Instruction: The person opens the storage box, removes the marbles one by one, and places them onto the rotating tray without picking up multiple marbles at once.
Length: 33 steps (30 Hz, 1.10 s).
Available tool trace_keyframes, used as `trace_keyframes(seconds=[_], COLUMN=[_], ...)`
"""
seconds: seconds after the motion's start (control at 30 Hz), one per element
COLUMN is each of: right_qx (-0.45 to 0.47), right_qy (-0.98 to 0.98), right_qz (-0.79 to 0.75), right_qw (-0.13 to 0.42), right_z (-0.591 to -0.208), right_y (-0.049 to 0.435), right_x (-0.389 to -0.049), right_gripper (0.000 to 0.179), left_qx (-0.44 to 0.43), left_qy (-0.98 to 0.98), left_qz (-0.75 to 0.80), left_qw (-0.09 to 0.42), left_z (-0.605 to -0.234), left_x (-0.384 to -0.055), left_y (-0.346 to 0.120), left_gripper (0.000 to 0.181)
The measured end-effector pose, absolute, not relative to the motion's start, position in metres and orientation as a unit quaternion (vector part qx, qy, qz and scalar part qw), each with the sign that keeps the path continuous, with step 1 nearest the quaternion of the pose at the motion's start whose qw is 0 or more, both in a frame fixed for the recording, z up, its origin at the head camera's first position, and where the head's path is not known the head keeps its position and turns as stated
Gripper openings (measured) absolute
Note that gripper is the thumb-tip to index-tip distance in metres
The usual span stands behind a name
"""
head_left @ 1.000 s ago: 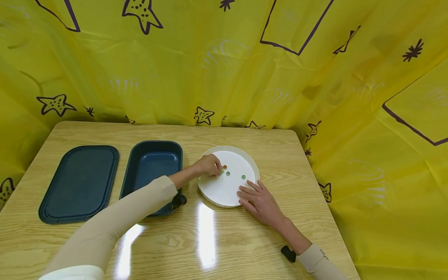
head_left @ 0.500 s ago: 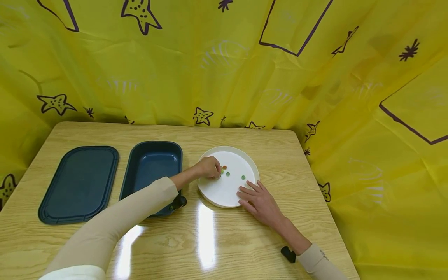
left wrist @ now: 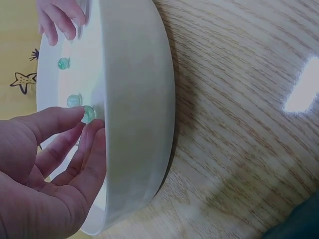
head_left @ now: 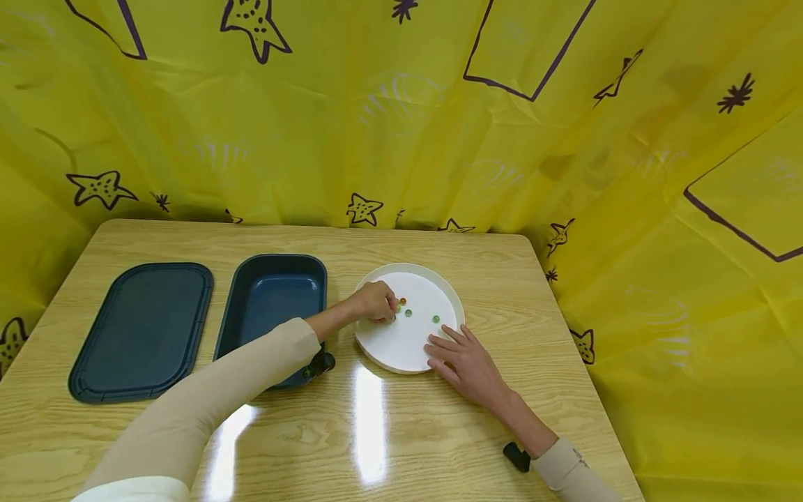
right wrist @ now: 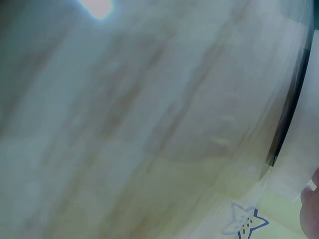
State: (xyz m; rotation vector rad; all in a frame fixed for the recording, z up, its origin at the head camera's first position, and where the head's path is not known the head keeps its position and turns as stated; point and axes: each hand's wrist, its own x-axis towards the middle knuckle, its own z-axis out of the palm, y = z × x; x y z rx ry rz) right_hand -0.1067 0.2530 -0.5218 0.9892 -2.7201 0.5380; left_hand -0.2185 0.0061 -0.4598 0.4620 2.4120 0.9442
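My left hand (head_left: 376,301) is inside a round white dish (head_left: 401,352), its thumb and fingertips pinching a green glass marble (left wrist: 88,114). Beside that marble, another greenish marble (head_left: 408,313) and an orange one (head_left: 403,301) lie on the dish floor. A further green marble (head_left: 436,318) sits apart, toward the dish's right side. With its fingers spread and fairly straight, my right hand (head_left: 469,364) rests over the near right rim. Only a small part of the right hand (right wrist: 310,211) shows at the edge of the right wrist view.
Left of the dish stands a deep dark blue bin (head_left: 282,293), partly behind my left forearm. A flat dark blue lid (head_left: 147,328) lies farther left on the wooden table (head_left: 314,446). A yellow curtain (head_left: 326,139) hangs behind the table and along its right side.
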Motion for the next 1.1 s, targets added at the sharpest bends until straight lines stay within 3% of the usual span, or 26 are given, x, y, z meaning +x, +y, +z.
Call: trace_keyframes(seconds=[0.6,1.1], right_qx=[0.332,0.334], right_qy=[-0.922,-0.920], right_qz=[0.176,0.181], right_qw=[0.090,0.095], right_z=[-0.518,-0.521], right_y=[0.252,0.253], right_x=[-0.106,-0.106], right_gripper=[0.031,0.031], left_qx=[0.211,0.202], left_qy=[0.905,0.877], left_qz=[0.309,0.381], left_qw=[0.205,0.212], left_z=[-0.438,-0.415], left_x=[-0.220,-0.213], left_y=[-0.004,-0.045], left_gripper=[0.002,0.013])
